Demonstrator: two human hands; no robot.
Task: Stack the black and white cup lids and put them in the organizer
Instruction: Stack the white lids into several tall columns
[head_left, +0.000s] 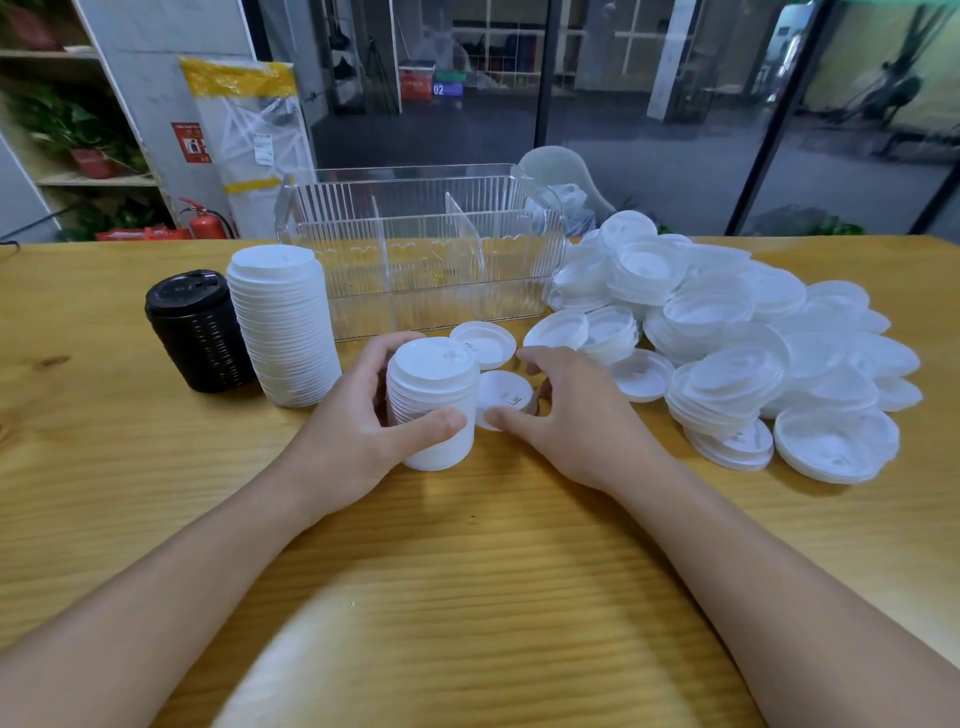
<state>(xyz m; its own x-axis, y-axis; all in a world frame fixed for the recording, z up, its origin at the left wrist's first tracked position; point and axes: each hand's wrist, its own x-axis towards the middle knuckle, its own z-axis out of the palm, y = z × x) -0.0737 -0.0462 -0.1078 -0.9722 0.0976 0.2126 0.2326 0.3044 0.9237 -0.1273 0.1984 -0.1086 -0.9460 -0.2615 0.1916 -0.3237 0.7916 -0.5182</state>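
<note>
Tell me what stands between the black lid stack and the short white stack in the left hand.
The tall white lid stack stands between the black lid stack and the short white stack gripped by the left hand, as the head view shows.

A red fire extinguisher (206, 222) stands behind the wooden table (467, 571).
</note>
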